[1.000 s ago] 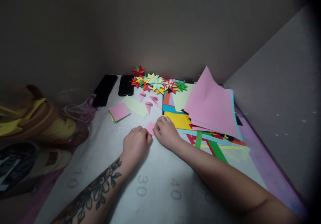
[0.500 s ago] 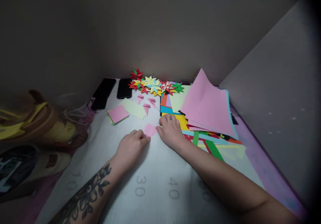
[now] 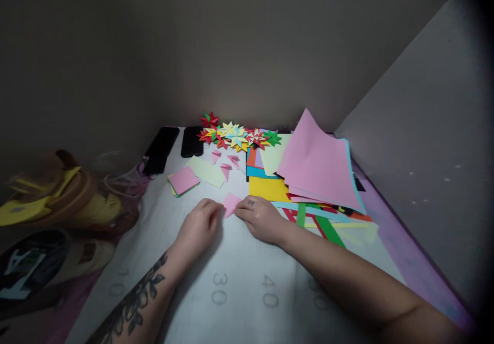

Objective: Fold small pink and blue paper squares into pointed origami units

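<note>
Pink paper (image 3: pixel 231 203), a small piece, sits between the two hands in the head view, just above the counter (image 3: pixel 196 303) or on it; which, I cannot tell. The left hand (image 3: pixel 199 224) is narrow, fingers curled, its tips pinched at the paper's left corner. The right hand (image 3: pixel 264 219) is narrow too, thumb and fingertips closed on the right edge, hiding part of it. Any crease is too small to make out.

Handling it well likely means light pinches near the corners, edges matched before any pressing, and one hand steadying while the other runs a nail along a fold. The counter should make a firm backing for a sharp crease; a hard tug could skew so small a piece.

Beyond the hands lie three pink folds (image 3: pixel 226 170), with a pale green sheet (image 3: pixel 208 172) and a stack of squares (image 3: pixel 184 180) to their left. Paper stars (image 3: pixel 236 135) line the far edge. A yellow sheet (image 3: pixel 267 188) lies just beyond the right hand, so elbow and wrist best keep low and clear of it.
</note>
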### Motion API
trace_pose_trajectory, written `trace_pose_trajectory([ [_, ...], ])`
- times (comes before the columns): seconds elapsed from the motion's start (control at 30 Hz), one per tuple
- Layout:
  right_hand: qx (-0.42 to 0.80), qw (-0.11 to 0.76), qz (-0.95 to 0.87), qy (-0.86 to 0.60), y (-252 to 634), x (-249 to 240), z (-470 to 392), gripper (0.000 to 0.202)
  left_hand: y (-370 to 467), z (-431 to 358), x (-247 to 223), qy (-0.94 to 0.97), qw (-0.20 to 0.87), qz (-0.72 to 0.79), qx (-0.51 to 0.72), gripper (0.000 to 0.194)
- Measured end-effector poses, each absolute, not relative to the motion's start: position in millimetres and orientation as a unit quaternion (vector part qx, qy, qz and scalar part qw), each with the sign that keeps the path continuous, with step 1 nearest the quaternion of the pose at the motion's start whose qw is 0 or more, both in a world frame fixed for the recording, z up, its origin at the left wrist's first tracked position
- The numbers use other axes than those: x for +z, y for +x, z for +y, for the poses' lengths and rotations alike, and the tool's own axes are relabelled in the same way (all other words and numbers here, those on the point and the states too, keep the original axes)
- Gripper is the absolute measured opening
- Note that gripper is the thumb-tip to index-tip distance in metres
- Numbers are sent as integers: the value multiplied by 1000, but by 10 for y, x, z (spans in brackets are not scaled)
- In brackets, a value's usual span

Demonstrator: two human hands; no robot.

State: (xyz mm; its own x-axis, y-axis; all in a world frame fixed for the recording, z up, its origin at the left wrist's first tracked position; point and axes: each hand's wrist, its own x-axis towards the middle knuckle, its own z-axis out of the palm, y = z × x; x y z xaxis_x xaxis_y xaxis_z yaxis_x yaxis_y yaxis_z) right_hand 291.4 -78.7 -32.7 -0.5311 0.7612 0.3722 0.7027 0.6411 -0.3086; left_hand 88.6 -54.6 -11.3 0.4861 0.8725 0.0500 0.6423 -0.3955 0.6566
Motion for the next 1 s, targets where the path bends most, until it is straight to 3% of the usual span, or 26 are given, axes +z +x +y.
trace_pose_trajectory([
  [0.17,80,246,-883,-391,2912,-321,-753,32,927,-485,-121,549,548,542,323,42],
  [0.3,94,242,-884,-389,2936,-338,-733,33,963,-484,-30,458,634,529,331,40],
  [0.43,101,222,-890,-386,2938,-328,-709,33,926,-454,-62,473,650,508,309,40],
  [0.57,87,193,-904,-371,2951,-332,-673,35,845,-406,-143,610,555,484,294,50],
  [0.7,98,189,-913,-349,2999,-377,-637,37,781,-366,-165,806,365,413,216,23],
  [0.8,91,182,-920,-335,3022,-393,-627,32,765,-321,-189,865,266,387,178,18],
  [0.9,71,178,-923,-333,3014,-365,-646,27,769,-258,-209,883,219,375,177,14],
  [1.0,71,182,-928,-318,3002,-316,-680,25,792,-198,-186,887,236,359,167,13],
])
